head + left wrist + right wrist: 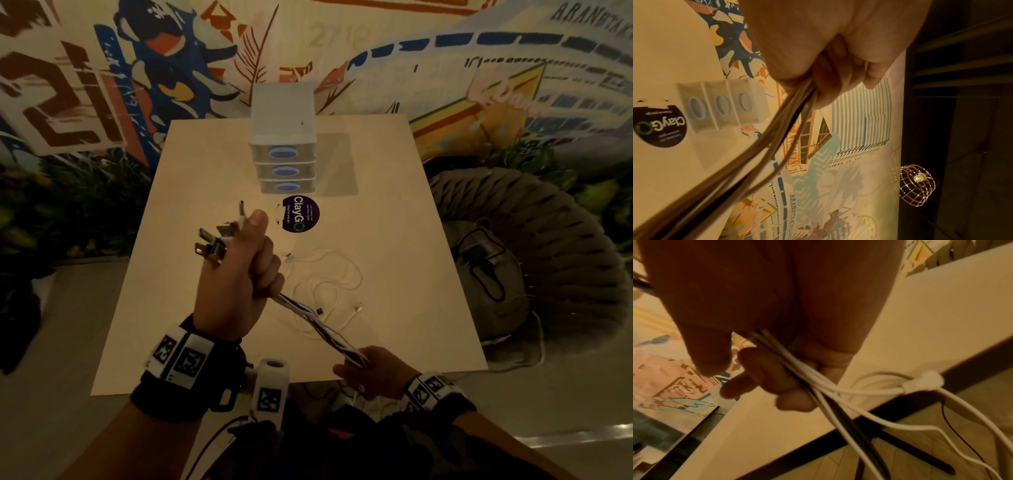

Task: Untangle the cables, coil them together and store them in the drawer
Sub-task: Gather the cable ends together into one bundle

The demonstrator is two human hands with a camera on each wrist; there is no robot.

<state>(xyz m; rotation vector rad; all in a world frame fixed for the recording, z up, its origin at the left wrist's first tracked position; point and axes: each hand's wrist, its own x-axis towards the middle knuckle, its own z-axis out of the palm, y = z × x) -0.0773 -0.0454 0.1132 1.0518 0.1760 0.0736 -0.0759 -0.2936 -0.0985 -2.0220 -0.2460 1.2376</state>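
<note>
My left hand [239, 263] is raised over the table [394, 222] and grips a bundle of white and dark cables [318, 323] near their plug ends [214, 241], which stick out above the fist. The bundle runs taut down to my right hand [371, 371] at the table's front edge, which holds it too. Past the right hand [777, 378] the cables [838, 402] hang off the table edge. In the left wrist view the left hand [828, 68] closes round the cables [777, 138]. More white cable [329, 281] lies looped on the table. A small three-drawer unit [282, 150] stands at the back, its drawers closed.
A round dark sticker [300, 214] lies on the table just in front of the drawer unit. A grey woven chair [534, 246] stands to the right of the table. A painted mural wall [102, 85] rises behind.
</note>
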